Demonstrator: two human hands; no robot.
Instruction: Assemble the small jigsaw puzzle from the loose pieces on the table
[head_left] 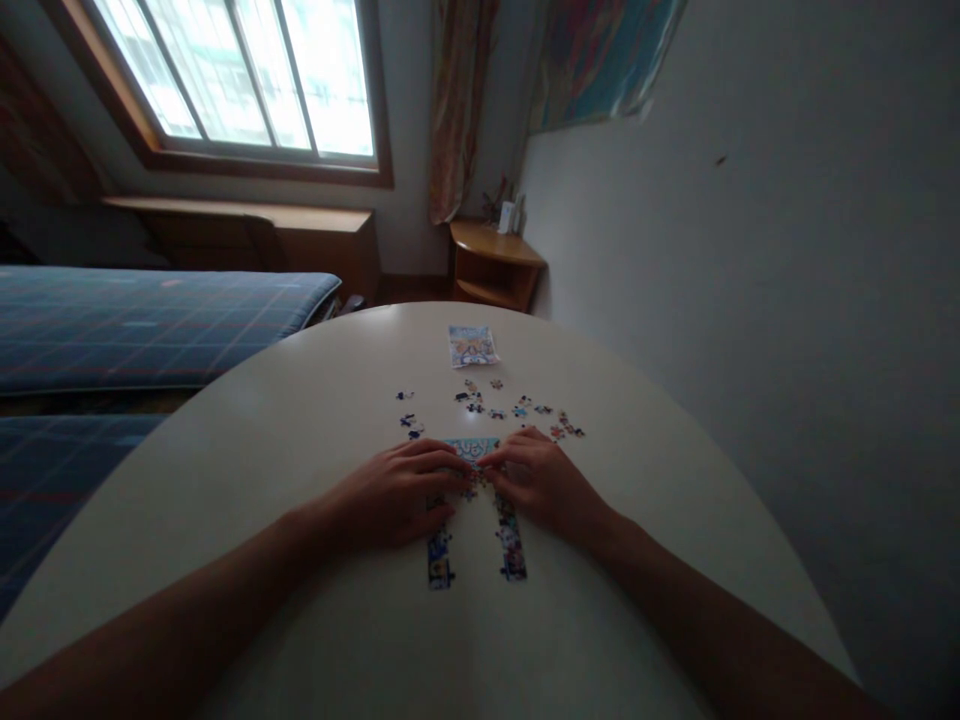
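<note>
A partly joined jigsaw puzzle [472,448] lies on the white round table [315,420], with a top strip and two side strips forming a frame. My left hand [397,495] lies flat over its left strip, fingers stretched toward the middle. My right hand [536,480] rests over the right strip, its fingertips pressed together at the puzzle's upper middle, touching the left fingertips. Whether a piece sits under them is hidden. Several loose puzzle pieces [517,408] are scattered just beyond the hands.
A small picture card [472,345] lies near the table's far edge. A bed with a blue checked cover [135,320] stands to the left. A wooden corner shelf [495,262] and a window are at the back; a wall runs along the right.
</note>
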